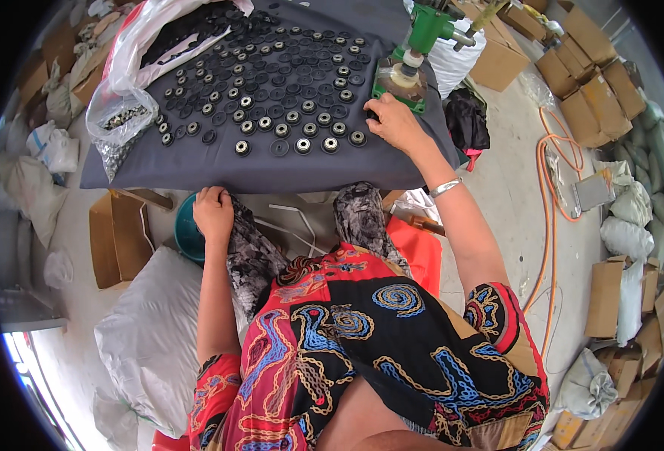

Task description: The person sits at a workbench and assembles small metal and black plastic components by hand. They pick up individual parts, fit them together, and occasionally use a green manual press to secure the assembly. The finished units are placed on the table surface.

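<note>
At the table's right side, my right hand (pixel 397 125) is closed in a pinch on a small black wheel (pixel 372 115), mostly covered by the fingers. Just beyond it stands a green hand press (pixel 400 80) with a pale round block under its ram. My left hand (pixel 213 214) is below the table's front edge, beside a teal bucket (pixel 187 233). Its fingers are curled together, and whatever they hold, if anything, is hidden. Many black wheels are spread over the table; some have metal bearings in the middle, like one wheel with a bearing (pixel 303 146), others are plain black discs (pixel 278 148).
A dark grey cloth (pixel 166 171) covers the table. At its left, a clear plastic bag (pixel 121 128) holds small metal bearings, near a white bag (pixel 133 52) of black parts. Cartons (pixel 599 105) and sacks crowd both sides. An orange hose (pixel 554 225) lies on the right floor.
</note>
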The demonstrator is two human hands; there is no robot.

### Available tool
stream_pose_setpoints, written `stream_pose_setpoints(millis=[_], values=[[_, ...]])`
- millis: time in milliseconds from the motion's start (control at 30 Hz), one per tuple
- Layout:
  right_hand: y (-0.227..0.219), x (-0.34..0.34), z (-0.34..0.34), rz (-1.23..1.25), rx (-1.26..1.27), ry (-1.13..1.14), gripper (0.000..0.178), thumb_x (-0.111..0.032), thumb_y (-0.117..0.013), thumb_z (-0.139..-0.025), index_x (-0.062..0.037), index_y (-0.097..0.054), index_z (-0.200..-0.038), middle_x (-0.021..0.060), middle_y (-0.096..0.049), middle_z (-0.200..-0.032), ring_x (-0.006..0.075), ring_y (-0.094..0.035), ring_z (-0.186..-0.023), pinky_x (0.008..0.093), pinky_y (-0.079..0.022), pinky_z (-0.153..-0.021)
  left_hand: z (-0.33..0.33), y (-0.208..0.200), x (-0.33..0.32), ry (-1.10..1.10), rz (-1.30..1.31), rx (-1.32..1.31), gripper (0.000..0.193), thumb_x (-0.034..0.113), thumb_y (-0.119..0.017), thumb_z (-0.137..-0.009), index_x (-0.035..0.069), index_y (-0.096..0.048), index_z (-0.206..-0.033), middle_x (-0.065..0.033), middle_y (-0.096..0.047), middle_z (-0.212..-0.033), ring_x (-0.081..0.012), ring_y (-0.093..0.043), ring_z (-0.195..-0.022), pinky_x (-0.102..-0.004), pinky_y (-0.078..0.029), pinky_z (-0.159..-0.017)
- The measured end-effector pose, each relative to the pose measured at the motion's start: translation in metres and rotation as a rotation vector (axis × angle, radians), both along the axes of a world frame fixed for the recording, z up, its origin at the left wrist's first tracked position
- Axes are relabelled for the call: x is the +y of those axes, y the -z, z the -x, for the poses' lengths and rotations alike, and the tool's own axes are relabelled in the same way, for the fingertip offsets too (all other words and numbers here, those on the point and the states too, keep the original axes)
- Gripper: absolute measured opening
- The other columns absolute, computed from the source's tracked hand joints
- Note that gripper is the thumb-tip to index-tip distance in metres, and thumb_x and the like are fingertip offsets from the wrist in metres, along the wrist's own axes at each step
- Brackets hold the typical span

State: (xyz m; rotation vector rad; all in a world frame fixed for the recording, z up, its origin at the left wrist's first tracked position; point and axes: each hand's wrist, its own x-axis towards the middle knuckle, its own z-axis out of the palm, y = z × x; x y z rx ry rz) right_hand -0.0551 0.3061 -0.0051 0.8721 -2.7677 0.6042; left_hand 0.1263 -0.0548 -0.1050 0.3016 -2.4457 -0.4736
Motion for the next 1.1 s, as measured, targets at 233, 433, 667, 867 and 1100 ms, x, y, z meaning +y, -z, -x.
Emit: stream_pose_setpoints(millis=[233, 433, 667, 867, 1100], values=[[-0.004, 0.004, -0.031, 0.382, 0.006, 0.087, 0.029, -0.012, -0.07, -0.073, -0.0037, -0.058, -0.098, 0.0128, -0.055, -0.09, 0.0308, -0.059, -0.081, 0.0397, -0.047, -0.072, -0.007, -0.007, -0.002, 0.031, -0.22, 0.161, 0.009, 0.009, -0.062, -0.084, 0.002, -0.066, -0.086, -0.0117, -0.063, -0.08, -0.0283, -0.062, -0.074, -0.0353, -0.048, -0.068], [0.02, 0.02, -0.054, 0.248, 0.223, 0.146, 0.028, -0.014, -0.074, -0.068, -0.0065, -0.057, -0.09, 0.0078, -0.058, -0.086, 0.0292, -0.057, -0.085, 0.0413, -0.043, -0.076, 0.002, -0.056, 0.063, 0.26, -0.271, 0.27, 0.007, 0.001, -0.062, -0.081, 0.002, -0.066, -0.087, -0.0117, -0.065, -0.084, -0.0295, -0.062, -0.079, -0.0367, -0.049, -0.073], [0.012, 0.001, -0.06, 0.506, 0.144, 0.068, 0.029, -0.015, -0.073, -0.071, -0.0077, -0.063, -0.097, 0.0071, -0.062, -0.097, 0.0266, -0.058, -0.093, 0.0382, -0.042, -0.083, 0.034, -0.091, 0.113, 0.532, -0.298, 0.34, 0.011, -0.001, -0.062, -0.082, 0.0, -0.066, -0.091, -0.0109, -0.066, -0.09, -0.0257, -0.063, -0.082, -0.0323, -0.048, -0.076], [0.022, -0.017, -0.059, 0.455, 0.162, 0.001, 0.032, -0.015, -0.072, -0.074, -0.0087, -0.067, -0.104, 0.0053, -0.062, -0.099, 0.024, -0.058, -0.096, 0.0389, -0.041, -0.084, 0.036, -0.092, 0.119, 0.544, -0.299, 0.328, 0.011, -0.001, -0.062, -0.081, 0.001, -0.066, -0.091, -0.0109, -0.066, -0.089, -0.026, -0.063, -0.082, -0.0326, -0.049, -0.075], [0.029, -0.023, -0.062, 0.297, 0.338, -0.024, 0.031, -0.012, -0.072, -0.074, -0.0079, -0.068, -0.104, 0.007, -0.061, -0.1, 0.0248, -0.058, -0.095, 0.0396, -0.041, -0.084, 0.035, -0.084, 0.119, 0.537, -0.354, 0.288, 0.01, -0.001, -0.062, -0.081, 0.0, -0.066, -0.09, -0.0114, -0.066, -0.089, -0.0261, -0.063, -0.082, -0.0324, -0.049, -0.074]])
